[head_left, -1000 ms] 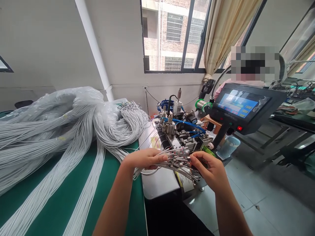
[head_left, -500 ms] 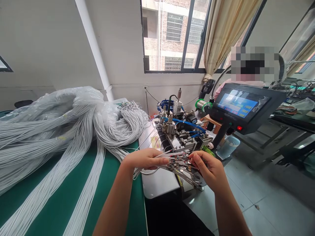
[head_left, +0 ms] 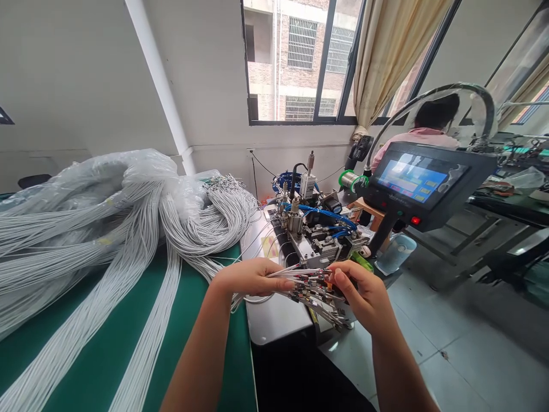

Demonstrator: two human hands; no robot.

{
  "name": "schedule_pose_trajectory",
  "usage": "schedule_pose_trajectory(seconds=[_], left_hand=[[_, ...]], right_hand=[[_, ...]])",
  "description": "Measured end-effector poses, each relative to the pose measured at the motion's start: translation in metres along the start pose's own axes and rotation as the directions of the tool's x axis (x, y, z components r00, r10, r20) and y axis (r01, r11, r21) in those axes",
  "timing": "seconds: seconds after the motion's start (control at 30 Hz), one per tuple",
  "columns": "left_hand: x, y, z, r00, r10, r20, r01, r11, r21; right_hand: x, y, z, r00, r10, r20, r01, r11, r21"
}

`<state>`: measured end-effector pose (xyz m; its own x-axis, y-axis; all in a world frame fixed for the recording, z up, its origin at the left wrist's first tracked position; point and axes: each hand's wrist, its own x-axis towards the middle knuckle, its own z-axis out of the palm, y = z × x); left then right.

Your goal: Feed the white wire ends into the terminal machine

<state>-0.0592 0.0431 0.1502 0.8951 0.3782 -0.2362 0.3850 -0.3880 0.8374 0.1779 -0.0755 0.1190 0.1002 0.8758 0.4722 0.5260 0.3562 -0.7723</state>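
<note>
While the left hand (head_left: 251, 277) is clenched around a bunch of cable ends (head_left: 313, 286) by its thin white leads, the right hand (head_left: 362, 294) grasps the same bunch at its metal tips, thumb on top and fingers curled beneath. The bunch fans out between the two hands, held in the air just past the edge of the green worktop (head_left: 107, 366) and in front of a small machine (head_left: 319, 240) fitted with blue hoses. The leads trail back to the left toward a large heap of white cables (head_left: 128, 223) spread over the worktop, partly wrapped in a clear plastic bag (head_left: 107, 171). To the right of the machine a touch screen (head_left: 407, 180) stands tilted on a dark arm. Behind it, near the window (head_left: 300, 63), another person (head_left: 431, 134) in a pink shirt sits facing away.
</note>
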Motion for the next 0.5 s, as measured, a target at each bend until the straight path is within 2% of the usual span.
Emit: schedule_pose_trajectory(seconds=[0.5], left_hand=[[0.0003, 0.0021, 0.0011, 0.999, -0.013, 0.030, 0.013, 1.000, -0.002]], right_hand=[[0.0023, -0.0032, 0.0023, 1.000, -0.011, 0.003, 0.011, 0.999, -0.045]])
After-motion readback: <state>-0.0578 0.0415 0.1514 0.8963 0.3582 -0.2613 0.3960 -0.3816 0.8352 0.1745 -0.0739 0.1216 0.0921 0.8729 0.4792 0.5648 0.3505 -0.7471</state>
